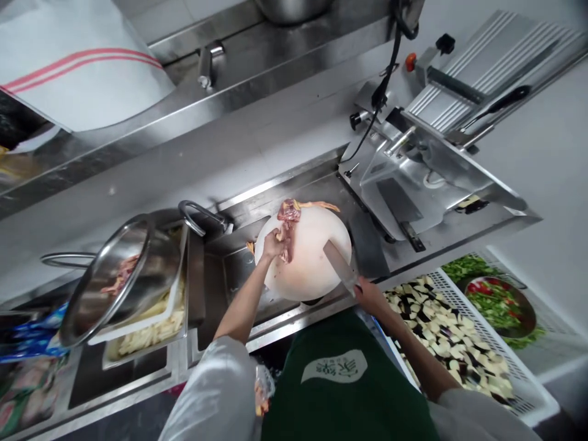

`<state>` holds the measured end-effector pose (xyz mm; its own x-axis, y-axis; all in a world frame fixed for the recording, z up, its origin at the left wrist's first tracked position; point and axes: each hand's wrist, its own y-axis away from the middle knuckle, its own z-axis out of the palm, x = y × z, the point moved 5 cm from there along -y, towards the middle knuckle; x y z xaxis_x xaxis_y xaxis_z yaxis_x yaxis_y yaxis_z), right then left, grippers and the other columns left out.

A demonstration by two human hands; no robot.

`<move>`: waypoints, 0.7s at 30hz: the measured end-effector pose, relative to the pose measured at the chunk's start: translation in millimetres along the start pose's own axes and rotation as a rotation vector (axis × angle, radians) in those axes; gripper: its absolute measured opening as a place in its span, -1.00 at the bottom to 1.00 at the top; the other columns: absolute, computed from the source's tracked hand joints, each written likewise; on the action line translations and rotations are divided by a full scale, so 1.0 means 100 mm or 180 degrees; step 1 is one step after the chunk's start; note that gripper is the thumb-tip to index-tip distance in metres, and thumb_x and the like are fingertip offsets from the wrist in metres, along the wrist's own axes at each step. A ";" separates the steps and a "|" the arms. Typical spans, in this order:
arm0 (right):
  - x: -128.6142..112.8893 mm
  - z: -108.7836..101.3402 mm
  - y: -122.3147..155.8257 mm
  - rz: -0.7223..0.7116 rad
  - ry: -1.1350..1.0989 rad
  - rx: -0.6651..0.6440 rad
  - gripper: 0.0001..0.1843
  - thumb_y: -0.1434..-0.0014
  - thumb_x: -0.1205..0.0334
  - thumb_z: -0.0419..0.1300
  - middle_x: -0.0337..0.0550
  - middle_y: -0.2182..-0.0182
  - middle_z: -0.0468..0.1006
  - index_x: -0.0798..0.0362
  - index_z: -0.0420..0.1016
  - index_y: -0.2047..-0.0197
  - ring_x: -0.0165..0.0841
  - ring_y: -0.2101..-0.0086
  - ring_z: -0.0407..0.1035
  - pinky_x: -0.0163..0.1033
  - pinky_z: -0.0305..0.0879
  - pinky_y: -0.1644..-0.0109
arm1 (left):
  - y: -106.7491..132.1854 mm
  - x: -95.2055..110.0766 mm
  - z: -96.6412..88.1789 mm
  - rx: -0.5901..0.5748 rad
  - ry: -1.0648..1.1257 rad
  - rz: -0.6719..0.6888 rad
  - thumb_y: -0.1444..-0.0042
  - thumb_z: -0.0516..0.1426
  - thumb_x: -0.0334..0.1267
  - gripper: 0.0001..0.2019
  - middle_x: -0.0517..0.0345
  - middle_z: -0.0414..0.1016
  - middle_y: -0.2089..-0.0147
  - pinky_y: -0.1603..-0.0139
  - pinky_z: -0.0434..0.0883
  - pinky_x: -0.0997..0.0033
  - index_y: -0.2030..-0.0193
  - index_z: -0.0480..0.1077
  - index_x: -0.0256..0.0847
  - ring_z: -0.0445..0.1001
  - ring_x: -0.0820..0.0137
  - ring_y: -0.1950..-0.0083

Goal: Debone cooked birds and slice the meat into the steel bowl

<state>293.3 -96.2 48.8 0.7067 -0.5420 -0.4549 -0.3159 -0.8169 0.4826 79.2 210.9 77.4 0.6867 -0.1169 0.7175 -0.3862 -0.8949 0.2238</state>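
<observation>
A round white cutting board [312, 263] lies over the steel sink. On its left half my left hand [274, 244] is closed on a piece of raw dark-red meat [288, 242]. Just beyond it lies another chunk of raw meat [288, 210], with a thin yellow poultry foot [321, 205] stretching right along the board's far edge. My right hand [366, 294] grips the handle of a cleaver [339, 264]. The cleaver's blade rests over the board's right side, apart from the meat.
Left of the sink, a steel bowl [158, 275] with raw meat sits tilted over a tray of pale strips [151, 331]. A faucet [206, 215] stands behind. At right are a slicing machine [413, 165], another cleaver [399, 205] and a white basket [523, 373] of cut eggplant.
</observation>
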 end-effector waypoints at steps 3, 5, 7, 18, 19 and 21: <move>0.08 -0.13 -0.11 -0.0023 0.0110 -0.0067 -0.78 -0.42 0.27 0.01 -0.02 0.23 0.61 0.15 0.43 0.01 -0.26 0.22 0.46 -0.26 0.06 0.21 | 0.23 0.11 0.04 0.0543 -0.0601 0.0395 -0.16 0.17 -0.24 -0.87 0.09 0.48 0.25 0.06 0.39 0.30 0.16 0.42 -0.19 0.46 0.24 0.15; 0.11 -0.21 -0.18 0.0005 0.0187 -0.0067 -0.77 -0.43 0.27 0.00 0.01 0.22 0.61 0.16 0.42 -0.01 -0.25 0.22 0.47 -0.26 0.05 0.23 | 0.44 0.15 0.25 0.0465 -0.1119 0.0798 -0.23 0.09 -0.34 -0.80 -0.09 0.51 0.03 -0.14 0.35 0.17 0.04 0.46 -0.20 0.43 0.14 -0.06; 0.15 -0.25 -0.25 0.0065 0.0241 -0.0075 -0.76 -0.43 0.26 0.00 0.04 0.21 0.62 0.17 0.41 -0.02 -0.24 0.21 0.49 -0.25 0.05 0.23 | 0.66 0.11 0.53 0.0162 -0.1518 0.0943 -0.25 0.02 -0.42 -0.68 -0.18 0.46 -0.15 -0.31 0.24 0.04 -0.08 0.46 -0.21 0.35 0.06 -0.24; 0.26 -0.29 -0.37 0.0050 0.0151 -0.0120 -0.77 -0.43 0.23 0.02 0.06 0.18 0.61 0.17 0.42 0.01 -0.21 0.18 0.47 -0.26 0.06 0.21 | 0.88 -0.07 1.07 -0.0317 -0.1815 0.0850 -0.30 0.00 -0.40 -0.59 -0.15 0.45 -0.25 -0.40 0.18 -0.05 -0.20 0.50 -0.17 0.31 0.00 -0.35; 0.27 -0.30 -0.37 0.0082 0.0157 -0.0085 -0.76 -0.44 0.23 0.02 0.07 0.18 0.61 0.17 0.41 0.00 -0.21 0.18 0.47 -0.26 0.06 0.21 | 0.89 -0.07 1.06 -0.0378 -0.1735 0.0858 -0.30 0.01 -0.40 -0.60 -0.14 0.45 -0.24 -0.39 0.21 -0.03 -0.17 0.52 -0.17 0.33 0.01 -0.33; 0.29 -0.34 -0.38 0.0183 0.0188 0.0005 -0.75 -0.45 0.23 0.00 0.08 0.18 0.60 0.19 0.40 -0.01 -0.19 0.18 0.48 -0.26 0.06 0.21 | 0.89 -0.07 0.99 -0.0423 -0.1459 0.0856 -0.30 0.03 -0.36 -0.63 -0.14 0.45 -0.24 -0.36 0.25 0.01 -0.14 0.54 -0.17 0.38 0.05 -0.28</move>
<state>347.2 -74.9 42.4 0.7234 -0.5755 -0.3813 -0.3581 -0.7850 0.5055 101.3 89.7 27.4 0.7397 -0.5363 0.4066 -0.6391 -0.7490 0.1749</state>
